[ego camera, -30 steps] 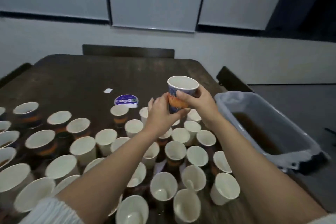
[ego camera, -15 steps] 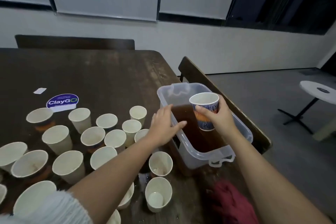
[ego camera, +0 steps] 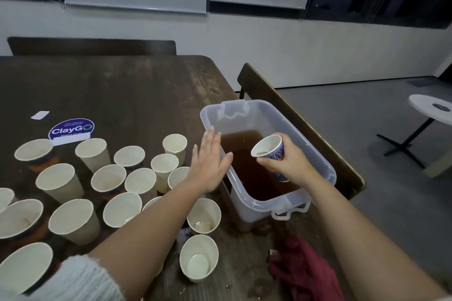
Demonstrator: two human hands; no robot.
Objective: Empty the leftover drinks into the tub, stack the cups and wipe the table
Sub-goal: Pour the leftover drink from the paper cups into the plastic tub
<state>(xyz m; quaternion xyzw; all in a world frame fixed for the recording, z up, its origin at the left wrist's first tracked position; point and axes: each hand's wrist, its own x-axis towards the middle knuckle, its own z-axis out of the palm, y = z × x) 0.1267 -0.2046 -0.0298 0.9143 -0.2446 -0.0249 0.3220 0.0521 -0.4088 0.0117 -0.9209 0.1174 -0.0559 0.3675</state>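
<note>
Cup is over the tub, tipped on its side, mouth toward the left, above the brown liquid. A pale film or residue shows at the low edge of the mouth; can't tell if anything is pouring.

Right hand has fingers and thumb wrapped round the cup's patterned body, firm hold. Left hand is flat, fingers straight, holding nothing, sitting at the tub's near-left rim. Can't tell if it's touching the rim or just above it.

Step in hand, as I read it: dump this cup. To do it well:
- keep the mouth inside the tub walls, low to the liquid, to cut splash
- tip well past horizontal and wait out the drip before pulling back over the table
- left hand steadying the tub is worthwhile; the tub sits at the table's edge and is part full

Lots of open paper cups crowd the table left of the tub, all upright and unstacked, some with dregs. So early in the task. Red cloth lies bunched near the table's front edge, just below the tub. ClayGo sticker behind the cups.
</note>
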